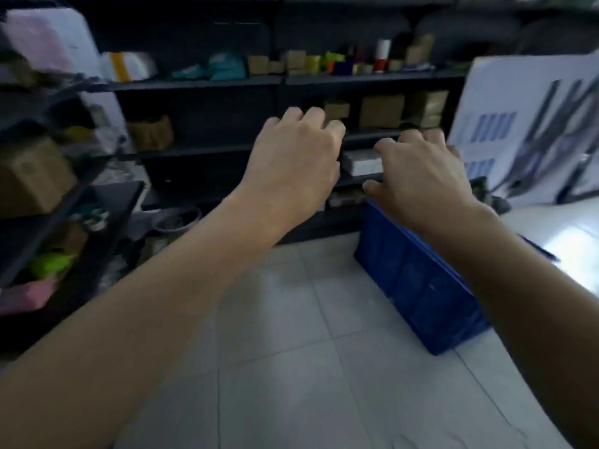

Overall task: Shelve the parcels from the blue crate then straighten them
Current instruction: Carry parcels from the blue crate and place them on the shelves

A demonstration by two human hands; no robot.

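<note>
Both my arms reach toward a dark shelving unit (207,150). My left hand (295,157) hovers in front of the middle shelf with its fingers curled, and I see nothing in it. Just right of it, my right hand (421,176) has its fingers spread over a white parcel (361,162) lying on a lower shelf, whether it touches the parcel is unclear. The blue crate (418,280) stands on the floor below my right forearm; its inside is hidden. Brown cardboard parcels (382,110) stand on the shelf above the hands.
A second rack (74,202) at the left holds boxes and coloured packets. Small boxes, rolls and teal bags fill the upper shelf (291,79). A white printed board (531,124) leans at the right. Pale floor tiles (291,351) stretch between me and the shelves.
</note>
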